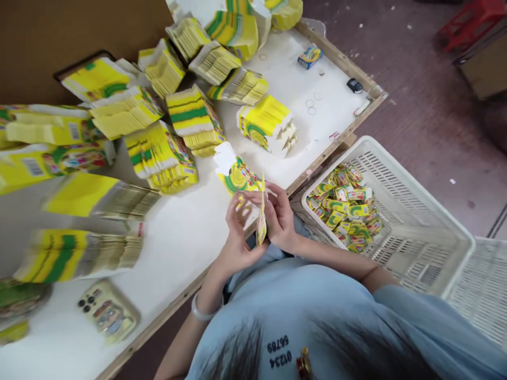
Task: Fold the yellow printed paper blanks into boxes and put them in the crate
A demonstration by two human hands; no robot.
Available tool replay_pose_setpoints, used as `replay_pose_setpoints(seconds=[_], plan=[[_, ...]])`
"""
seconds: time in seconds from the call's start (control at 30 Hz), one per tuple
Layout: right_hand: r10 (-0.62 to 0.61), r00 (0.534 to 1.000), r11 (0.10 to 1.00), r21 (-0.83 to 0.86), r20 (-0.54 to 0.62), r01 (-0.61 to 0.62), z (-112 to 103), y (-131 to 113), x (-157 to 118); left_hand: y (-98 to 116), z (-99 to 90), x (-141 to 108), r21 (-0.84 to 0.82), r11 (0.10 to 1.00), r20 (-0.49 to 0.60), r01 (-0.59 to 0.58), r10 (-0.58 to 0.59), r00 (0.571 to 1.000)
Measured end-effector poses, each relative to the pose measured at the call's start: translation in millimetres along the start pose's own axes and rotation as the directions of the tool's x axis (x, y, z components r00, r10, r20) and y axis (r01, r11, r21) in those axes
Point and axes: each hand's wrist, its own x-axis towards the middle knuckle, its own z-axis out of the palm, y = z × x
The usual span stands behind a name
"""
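In front of my body, both hands hold a small yellow printed carton (261, 224), which looks thin because it is turned nearly edge-on. My left hand (241, 240), with a pale bangle on its wrist, curls around the carton's left side, thumb at its lower end. From the other side my right hand (280, 220) grips it with bent fingers. Just beyond the fingers, a flat unfolded carton (237, 174) with white flaps lies on the table, partly hidden by my hands. A stack of flat cartons (265, 124) rests behind it.
Many bundles of flat cartons (194, 119) cover the white table (186, 227). A phone (108, 311) lies near its front edge, a small blue box (310, 56) and a black key fob (354, 85) at the far right. Beside me, a white plastic crate (420, 227) holds many filled-out small cartons (348, 206).
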Motion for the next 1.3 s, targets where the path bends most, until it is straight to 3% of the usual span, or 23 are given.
replay_pose_setpoints(seconds=[0.07, 0.13, 0.27, 0.4, 0.53, 0.63, 0.73, 0.83, 0.93, 1.1, 1.3], plan=[[-0.051, 0.998, 0.996, -0.066, 0.026, 0.052, -5.1, -0.2, -3.0, -0.4, 2.2, -3.5, -0.127, 0.987, 0.14, 0.103, -0.085, 0.986], [-0.097, 0.994, 0.979, -0.178, 0.04, 0.103, -11.9, 0.2, -4.9, 2.1, 1.0, -6.9, -0.117, 0.978, 0.212, 0.174, -0.146, 0.966], [-0.059, 0.993, 0.941, -0.327, 0.106, 0.091, -25.1, 1.9, -3.6, 8.3, -1.3, -13.9, -0.075, 0.972, 0.19, 0.221, -0.203, 0.96], [0.05, 0.983, 0.945, -0.326, 0.178, 0.011, -29.3, 5.2, -4.8, 8.9, 8.3, -24.8, -0.079, 0.965, 0.167, 0.249, -0.233, 0.958], [0.029, 0.976, 0.938, -0.344, 0.214, 0.048, -35.9, 14.2, -10.0, 7.0, 16.4, -34.4, -0.052, 0.983, 0.08, 0.179, -0.174, 0.981], [0.045, 0.97, 0.943, -0.332, 0.237, 0.037, -46.3, 19.2, -10.1, 7.2, 12.3, -36.6, 0.012, 0.988, 0.063, 0.154, -0.155, 0.986], [0.157, 0.925, 0.973, -0.217, 0.345, -0.085, -55.2, 14.6, -6.0, 8.9, 3.5, -35.4, 0.089, 0.989, 0.092, 0.114, -0.123, 0.988], [0.292, 0.815, 0.95, -0.054, 0.501, -0.307, -58.3, 3.6, -1.1, 10.6, -3.7, -32.4, 0.145, 0.988, 0.106, 0.046, -0.062, 0.992], [0.313, 0.764, 0.908, 0.06, 0.564, -0.416, -56.2, -4.7, 2.5, 11.9, -6.3, -29.4, 0.211, 0.977, 0.142, -0.026, -0.005, 0.99], [0.333, 0.796, 0.92, 0.011, 0.506, -0.392, -49.0, -4.8, 3.7, 17.4, -4.0, -27.2, 0.177, 0.984, 0.16, 0.031, -0.06, 0.985], [0.318, 0.912, 0.948, -0.12, 0.259, -0.296, -37.2, 4.8, -10.6, 22.8, 1.0, -28.2, -0.193, 0.943, 0.089, 0.272, -0.259, 0.962]])
